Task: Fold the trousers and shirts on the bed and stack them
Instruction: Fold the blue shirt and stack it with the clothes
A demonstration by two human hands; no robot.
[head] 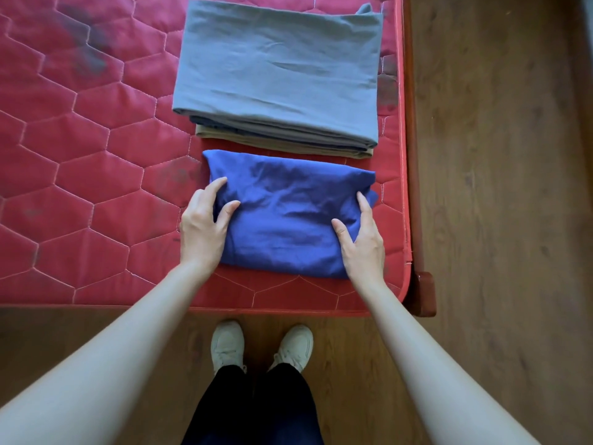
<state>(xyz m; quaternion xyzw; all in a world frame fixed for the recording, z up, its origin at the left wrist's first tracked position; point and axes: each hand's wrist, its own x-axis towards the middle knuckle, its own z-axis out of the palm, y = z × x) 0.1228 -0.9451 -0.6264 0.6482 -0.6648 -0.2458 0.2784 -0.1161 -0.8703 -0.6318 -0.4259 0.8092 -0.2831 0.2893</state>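
While your left hand curls its fingers round the left edge of the folded blue garment on the bed, just before the grey-topped stack, a one-sided lift could spill the folds, your right hand likewise gripping the right edge.

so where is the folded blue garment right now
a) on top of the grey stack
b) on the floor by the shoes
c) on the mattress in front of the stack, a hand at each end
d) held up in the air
c: the blue garment lies flat on the mattress, nearer than the grey stack, left hand and right hand at its ends.
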